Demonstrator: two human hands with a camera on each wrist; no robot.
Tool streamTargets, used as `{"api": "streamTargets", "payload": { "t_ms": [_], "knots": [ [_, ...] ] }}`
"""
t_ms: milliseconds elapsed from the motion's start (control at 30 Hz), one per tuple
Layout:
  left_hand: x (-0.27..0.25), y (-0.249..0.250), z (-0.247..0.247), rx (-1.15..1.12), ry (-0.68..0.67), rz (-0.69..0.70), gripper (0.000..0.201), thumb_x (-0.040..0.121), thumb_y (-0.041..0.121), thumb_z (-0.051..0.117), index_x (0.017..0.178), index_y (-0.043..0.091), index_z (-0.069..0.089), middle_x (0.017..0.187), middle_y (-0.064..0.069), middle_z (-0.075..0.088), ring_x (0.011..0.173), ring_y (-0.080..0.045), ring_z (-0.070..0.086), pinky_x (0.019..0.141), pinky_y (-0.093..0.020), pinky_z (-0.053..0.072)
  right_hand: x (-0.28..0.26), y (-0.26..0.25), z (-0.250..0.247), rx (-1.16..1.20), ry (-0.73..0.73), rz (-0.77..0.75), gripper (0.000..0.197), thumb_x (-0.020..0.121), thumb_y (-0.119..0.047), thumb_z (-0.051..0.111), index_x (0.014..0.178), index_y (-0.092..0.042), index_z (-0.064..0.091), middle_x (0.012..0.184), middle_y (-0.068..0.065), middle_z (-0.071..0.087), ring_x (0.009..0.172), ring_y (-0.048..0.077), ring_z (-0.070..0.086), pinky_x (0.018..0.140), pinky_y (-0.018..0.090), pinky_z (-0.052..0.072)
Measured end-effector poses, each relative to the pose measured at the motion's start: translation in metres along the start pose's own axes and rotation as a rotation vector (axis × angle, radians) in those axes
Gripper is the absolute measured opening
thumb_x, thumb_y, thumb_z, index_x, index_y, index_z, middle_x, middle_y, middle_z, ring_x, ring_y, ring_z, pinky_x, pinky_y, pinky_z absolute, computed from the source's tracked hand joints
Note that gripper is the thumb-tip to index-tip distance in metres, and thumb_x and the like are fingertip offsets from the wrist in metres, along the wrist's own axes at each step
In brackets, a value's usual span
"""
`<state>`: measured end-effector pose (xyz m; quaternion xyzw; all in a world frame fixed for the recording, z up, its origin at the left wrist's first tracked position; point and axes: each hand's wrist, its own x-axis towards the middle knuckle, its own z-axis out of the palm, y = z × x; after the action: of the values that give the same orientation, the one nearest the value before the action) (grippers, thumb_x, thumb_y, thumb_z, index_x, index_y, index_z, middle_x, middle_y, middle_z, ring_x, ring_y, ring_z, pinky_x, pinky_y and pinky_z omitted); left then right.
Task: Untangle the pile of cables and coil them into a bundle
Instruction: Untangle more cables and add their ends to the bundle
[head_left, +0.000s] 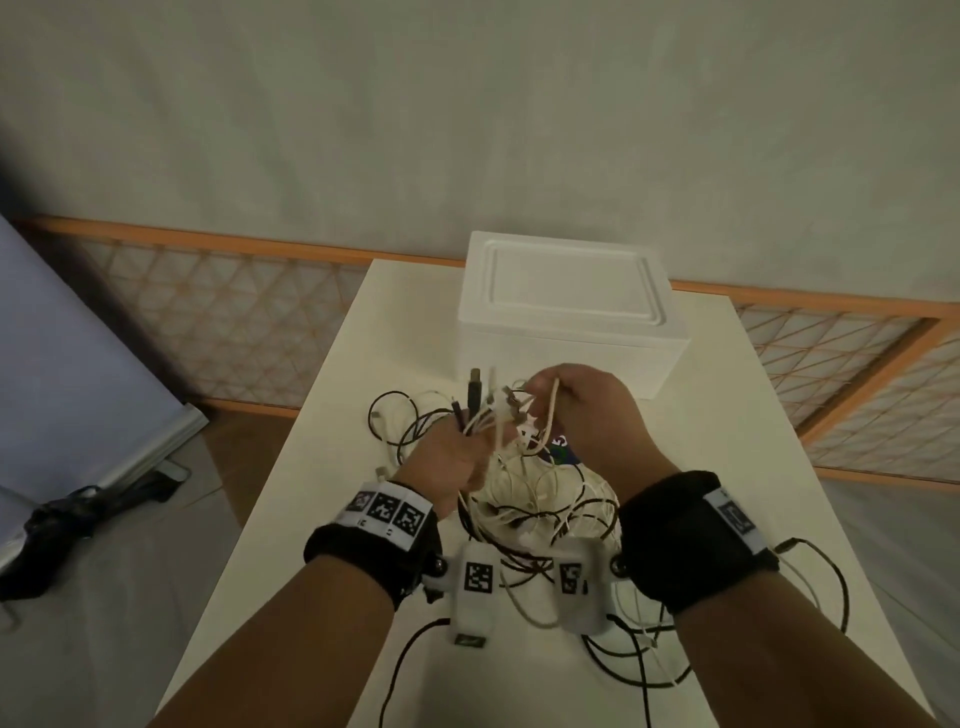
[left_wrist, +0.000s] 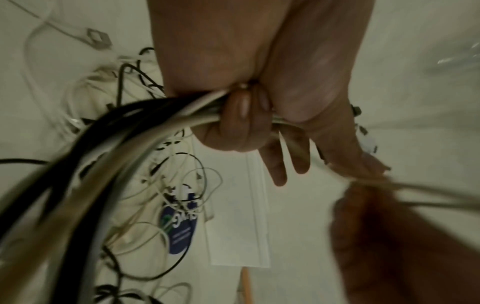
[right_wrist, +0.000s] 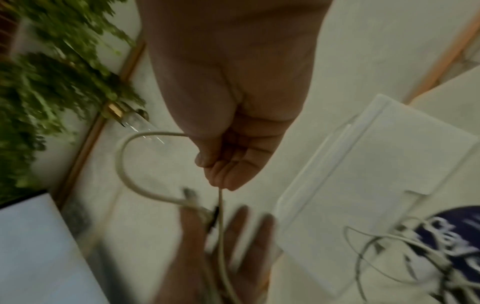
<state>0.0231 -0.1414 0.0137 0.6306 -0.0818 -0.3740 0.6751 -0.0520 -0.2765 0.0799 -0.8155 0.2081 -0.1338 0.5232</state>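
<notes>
Left hand: grip clamped on gathered cable ends, kept together for coiling.
Right hand: one beige cable pinched, drawn free.
Cable pile: beneath both grips, on tabletop.

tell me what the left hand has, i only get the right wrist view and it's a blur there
Observer: The left wrist view shows the left hand gripping a bunch of black and cream cables, fingers curled round them.
Operator: is there a pile on the table
Observer: Yes. In the head view a tangled pile of thin white and dark cables lies on the white table, below both hands.
Operator: where's my right hand relative to it
Observer: The right hand holds its thin cream cable up above that pile, in front of the white foam box.
</notes>
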Motion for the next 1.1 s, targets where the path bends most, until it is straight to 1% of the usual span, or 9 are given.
{"api": "streamTargets", "payload": {
  "t_ms": [133, 233, 333, 433, 567, 700, 867, 967, 1100],
  "knots": [
    [0.010, -0.010, 0.001, 0.136, 0.054, 0.008, 0.039, 0.075, 0.033, 0.077, 0.091, -0.001, 0.068, 0.048, -0.005, 0.049, 0.035, -0.016, 0.030, 0.041, -0.023, 0.021, -0.003, -0.023, -0.014, 0.077, 0.068, -0.025, 0.033, 0.092, 0.005, 0.038, 0.078, -0.010, 0.064, 0.060, 0.002, 0.060, 0.046, 0.004, 0.056, 0.050, 0.017, 0.050],
    [0.016, -0.009, -0.006, 0.144, 0.058, 0.012, 0.040, 0.067, 0.046, 0.075, 0.087, 0.012, 0.075, 0.086, -0.030, 0.064, 0.037, -0.017, 0.030, 0.040, -0.024, 0.023, -0.006, -0.017, -0.029, 0.044, 0.170, -0.026, 0.029, 0.091, 0.005, 0.039, 0.087, -0.005, 0.066, 0.060, 0.002, 0.059, 0.046, 0.003, 0.054, 0.053, 0.019, 0.051],
    [0.016, -0.006, -0.016, 0.022, 0.090, -0.055, 0.037, 0.078, 0.042, 0.072, 0.093, 0.008, 0.072, 0.095, -0.012, 0.071, 0.034, -0.008, 0.036, 0.038, -0.017, 0.029, -0.009, 0.004, -0.052, -0.092, 0.388, -0.027, 0.027, 0.091, -0.003, 0.043, 0.088, -0.015, 0.066, 0.066, 0.001, 0.064, 0.053, 0.009, 0.059, 0.057, 0.019, 0.051],
    [0.016, -0.014, -0.028, -0.025, 0.269, -0.071, 0.035, 0.091, 0.040, 0.061, 0.069, 0.012, 0.063, 0.060, 0.001, 0.063, 0.034, -0.009, 0.031, 0.040, -0.019, 0.026, -0.018, 0.040, -0.095, -0.401, 0.465, 0.085, 0.023, 0.093, -0.010, 0.046, 0.097, -0.019, 0.066, 0.080, 0.005, 0.068, 0.071, 0.020, 0.064, 0.065, 0.027, 0.052],
    [0.012, -0.018, -0.041, -0.068, 0.414, -0.089, 0.050, 0.090, 0.054, 0.054, 0.057, 0.017, 0.044, 0.050, 0.001, 0.042, 0.038, -0.012, 0.031, 0.040, -0.019, 0.029, -0.035, 0.071, -0.137, -0.985, 0.227, 0.455, 0.045, 0.083, -0.016, 0.060, 0.128, -0.014, 0.051, 0.114, 0.018, 0.062, 0.102, 0.037, 0.059, 0.087, 0.046, 0.051],
    [-0.005, -0.007, -0.020, -0.138, 0.328, -0.035, 0.057, 0.092, 0.055, 0.049, 0.047, 0.020, 0.040, 0.047, 0.000, 0.039, 0.036, -0.012, 0.030, 0.043, -0.023, 0.028, -0.048, 0.027, -0.087, -0.721, 0.222, 0.047, 0.064, 0.077, -0.011, 0.067, 0.137, -0.013, 0.046, 0.134, 0.009, 0.051, 0.120, 0.027, 0.050, 0.103, 0.035, 0.037],
    [-0.030, 0.001, 0.016, -0.295, 0.126, 0.023, 0.063, 0.092, 0.057, 0.044, 0.042, 0.021, 0.034, 0.047, -0.002, 0.034, 0.043, -0.016, 0.031, 0.051, -0.028, 0.031, -0.060, 0.006, 0.045, -0.501, -0.532, 0.101, 0.063, 0.073, -0.024, 0.073, 0.128, -0.017, 0.042, 0.118, 0.000, 0.061, 0.105, 0.019, 0.060, 0.091, 0.033, 0.049],
    [-0.040, 0.004, -0.005, -0.554, 0.102, 0.003, 0.059, 0.091, 0.055, 0.045, 0.045, 0.019, 0.032, 0.044, 0.000, 0.027, 0.038, -0.014, 0.024, 0.045, -0.024, 0.026, -0.062, 0.028, 0.047, -0.795, -0.477, 0.015, 0.026, 0.085, -0.026, 0.057, 0.111, -0.020, 0.054, 0.104, 0.003, 0.065, 0.097, 0.024, 0.063, 0.075, 0.029, 0.047],
    [-0.045, -0.001, -0.062, -0.745, 0.266, -0.051, 0.056, 0.093, 0.053, 0.045, 0.051, 0.020, 0.031, 0.042, 0.005, 0.021, 0.032, -0.010, 0.019, 0.035, -0.017, 0.020, -0.060, 0.050, 0.008, -1.052, -0.348, -0.042, 0.018, 0.090, -0.033, 0.048, 0.104, -0.030, 0.059, 0.100, -0.006, 0.066, 0.097, 0.019, 0.062, 0.077, 0.031, 0.049]
  ]
}}
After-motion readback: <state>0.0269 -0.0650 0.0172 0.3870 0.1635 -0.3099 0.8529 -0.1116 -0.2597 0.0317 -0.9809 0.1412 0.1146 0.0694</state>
